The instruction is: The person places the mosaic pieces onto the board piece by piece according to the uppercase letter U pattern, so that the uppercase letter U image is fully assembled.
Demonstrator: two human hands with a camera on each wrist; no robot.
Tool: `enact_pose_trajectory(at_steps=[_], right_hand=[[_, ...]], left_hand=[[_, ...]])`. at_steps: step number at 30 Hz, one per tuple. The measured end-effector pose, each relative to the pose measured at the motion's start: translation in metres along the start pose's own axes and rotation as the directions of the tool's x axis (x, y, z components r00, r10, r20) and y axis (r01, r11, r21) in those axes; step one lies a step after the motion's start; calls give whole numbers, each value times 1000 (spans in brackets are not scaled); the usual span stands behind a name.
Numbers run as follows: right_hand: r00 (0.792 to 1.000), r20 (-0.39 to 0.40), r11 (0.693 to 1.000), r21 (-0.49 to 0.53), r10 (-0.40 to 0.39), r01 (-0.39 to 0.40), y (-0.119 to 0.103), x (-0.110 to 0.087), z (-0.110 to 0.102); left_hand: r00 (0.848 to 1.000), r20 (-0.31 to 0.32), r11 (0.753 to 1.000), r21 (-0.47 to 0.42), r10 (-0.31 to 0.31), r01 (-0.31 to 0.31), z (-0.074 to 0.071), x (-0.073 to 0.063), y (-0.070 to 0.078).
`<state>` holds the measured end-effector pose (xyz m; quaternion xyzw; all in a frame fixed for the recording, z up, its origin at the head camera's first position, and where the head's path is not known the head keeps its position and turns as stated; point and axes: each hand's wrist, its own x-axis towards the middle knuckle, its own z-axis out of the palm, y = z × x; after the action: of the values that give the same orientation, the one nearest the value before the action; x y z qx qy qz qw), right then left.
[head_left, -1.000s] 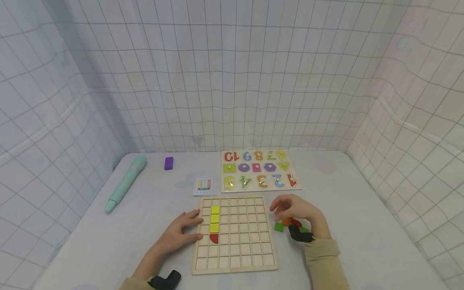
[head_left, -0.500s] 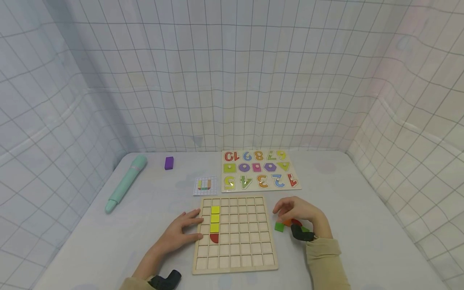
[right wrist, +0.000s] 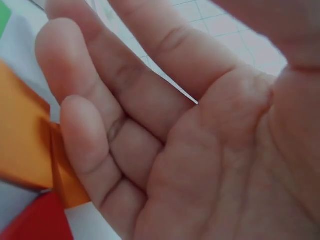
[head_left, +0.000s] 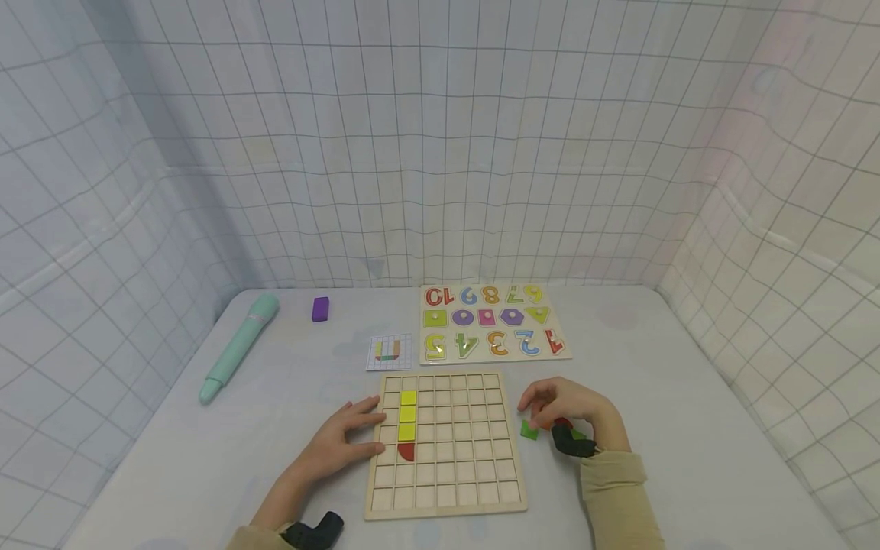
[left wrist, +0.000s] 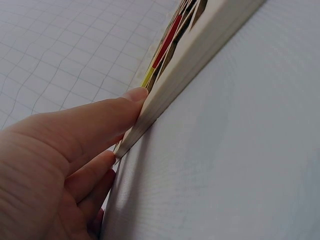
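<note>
A wooden grid board (head_left: pixel 447 512) lies in front of me in the head view. Three yellow squares (head_left: pixel 408 414) run down one column, with a red quarter-circle piece (head_left: pixel 407 452) below them. My left hand (head_left: pixel 333 444) rests at the board's left edge, its thumb and fingers extended against the rim (left wrist: pixel 170 82). Right of the board, my right hand (head_left: pixel 567 401) is low over a small heap, fingers loosely bent, the thumb tip right at a green square (head_left: pixel 527 430). Orange pieces (right wrist: pixel 22 135) and a red piece (right wrist: pixel 42 222) lie beside its fingers in the right wrist view.
Beyond the board lie a pattern card (head_left: pixel 399 364) and a number puzzle (head_left: pixel 495 333). A purple block (head_left: pixel 320 309) and a mint-green stick-shaped object (head_left: pixel 237 351) are at the back left. Gridded curtains (head_left: pixel 440 153) enclose the table on three sides.
My right hand has shifted slightly right and down, its thumb lowering toward the green square, which has turned a little. My left hand and the board stay put.
</note>
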<state>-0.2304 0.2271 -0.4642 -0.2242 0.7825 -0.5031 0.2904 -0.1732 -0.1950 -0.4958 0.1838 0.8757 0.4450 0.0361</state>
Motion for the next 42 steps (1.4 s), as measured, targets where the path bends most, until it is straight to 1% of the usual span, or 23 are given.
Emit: enact_pose_trajectory(at_steps=[8, 12, 19, 23, 33, 37, 42], right_hand=[[1000, 1, 1000, 0, 15, -15, -1, 0, 1], [1000, -2, 1000, -20, 23, -23, 0, 0, 1], [1000, 0, 999, -45, 10, -10, -2, 0, 2], [1000, -15, 997, -70, 18, -19, -3, 0, 4], [999, -37, 992, -128, 18, -22, -4, 0, 7], [998, -52, 987, -154, 30, -38, -5, 0, 8], [996, -77, 981, -183, 50, -64, -6, 1, 10]], left_hand=[[1000, -2, 1000, 3, 8, -8, 0, 1, -1], [1000, 2, 1000, 1, 3, -3, 0, 0, -2], [1000, 6, 1000, -3, -13, 13, 1, 0, -3], [1000, 5, 1000, 2, -15, 15, 1, 0, -3], [1000, 1, 1000, 0, 12, -12, 1, 1, -3], [1000, -1, 1000, -1, 17, -17, 1, 1, -3], [1000, -1, 1000, -5, 6, -6, 1, 0, -3]])
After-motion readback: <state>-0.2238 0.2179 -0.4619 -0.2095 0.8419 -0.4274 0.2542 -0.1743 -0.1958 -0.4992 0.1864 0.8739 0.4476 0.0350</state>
